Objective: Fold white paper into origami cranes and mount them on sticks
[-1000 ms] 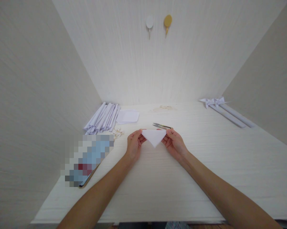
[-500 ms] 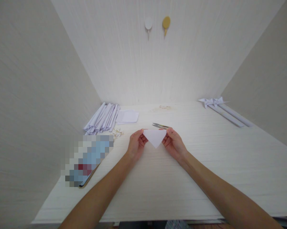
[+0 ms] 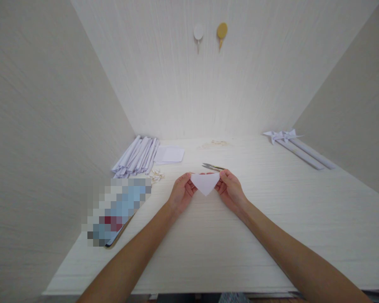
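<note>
A white sheet of paper folded into a triangle (image 3: 205, 183) is held up between both hands, its point facing down toward me. My left hand (image 3: 181, 192) pinches the left corner between thumb and fingers. At the right corner, my right hand (image 3: 229, 187) grips it the same way. Some fingertips lie behind the paper and are hidden. Just beyond my right hand rests a pair of small metal snips (image 3: 212, 166), its rear end partly covered by that hand.
Rolled paper tubes (image 3: 138, 156) are heaped at the back left, beside square paper sheets (image 3: 169, 154). Small whitish bits (image 3: 157, 176) lie nearer, above a blurred-out phone-like device (image 3: 120, 216). Paper pinwheels on sticks (image 3: 299, 147) lie back right. Two hooks (image 3: 222, 31) hang on the wall.
The triangle's top edge now bows downward slightly, and its left corner has moved a little inward with my left hand. The whole view has shifted slightly.
</note>
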Demonstrator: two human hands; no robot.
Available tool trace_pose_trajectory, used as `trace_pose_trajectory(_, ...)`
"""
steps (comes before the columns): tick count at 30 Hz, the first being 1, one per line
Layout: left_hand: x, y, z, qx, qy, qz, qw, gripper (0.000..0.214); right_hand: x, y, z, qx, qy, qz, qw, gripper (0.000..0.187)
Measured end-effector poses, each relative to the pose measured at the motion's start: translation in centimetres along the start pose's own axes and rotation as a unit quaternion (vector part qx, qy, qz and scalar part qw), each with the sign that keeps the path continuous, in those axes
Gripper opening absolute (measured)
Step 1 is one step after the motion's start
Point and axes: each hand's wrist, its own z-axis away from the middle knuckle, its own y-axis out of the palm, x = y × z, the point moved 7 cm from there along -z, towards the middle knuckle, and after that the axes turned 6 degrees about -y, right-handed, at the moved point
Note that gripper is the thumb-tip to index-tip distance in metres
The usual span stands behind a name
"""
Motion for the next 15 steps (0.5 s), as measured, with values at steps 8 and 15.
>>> trace_pose_trajectory(8,0.6,0.9,0.3,0.028,-0.010,0.006,1.000,0.013,0.6,0.4,-0.1,0.045,-0.012,0.031,0.998,0.031)
trace_pose_trajectory(15,-0.9,-0.4,0.6,-0.022,0.070,-0.124,0.990,0.028,2.6,-1.9,-0.3,-0.049,-0.134,0.203,0.969,0.030)
